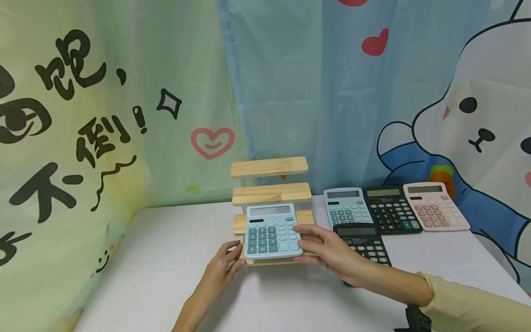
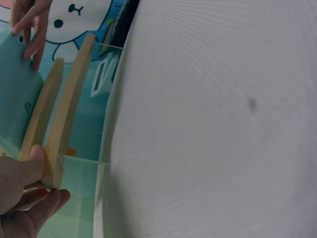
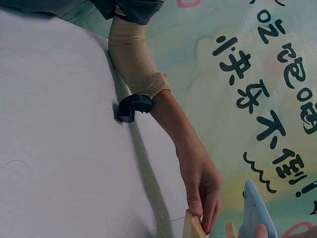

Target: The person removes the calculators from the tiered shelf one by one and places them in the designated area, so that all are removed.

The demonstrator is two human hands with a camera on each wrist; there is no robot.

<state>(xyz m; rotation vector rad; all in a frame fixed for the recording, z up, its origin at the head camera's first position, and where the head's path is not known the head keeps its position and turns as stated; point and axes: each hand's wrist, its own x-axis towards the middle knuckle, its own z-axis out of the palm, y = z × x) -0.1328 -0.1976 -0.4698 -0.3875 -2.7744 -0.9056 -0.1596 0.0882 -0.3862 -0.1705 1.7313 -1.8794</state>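
Observation:
A light blue calculator (image 1: 271,233) leans face-up on the lower part of a tiered stand with wooden slats (image 1: 271,194) and clear side panels. My right hand (image 1: 327,249) holds the calculator by its right edge; in the left wrist view that hand (image 2: 33,25) is at the far edge of the calculator (image 2: 17,94). With thumb and fingers, my left hand (image 1: 221,267) grips the left end of the front slat, seen close in the left wrist view as a pale wooden slat (image 2: 72,109). In the right wrist view, only the calculator's side (image 3: 256,213) shows.
Right of the stand lie another light blue calculator (image 1: 348,207), a black calculator (image 1: 392,210) and a pink calculator (image 1: 435,207). A second black calculator (image 1: 365,244) lies nearer, partly behind my right forearm. Printed curtains (image 1: 282,92) hang behind the white table (image 1: 166,258).

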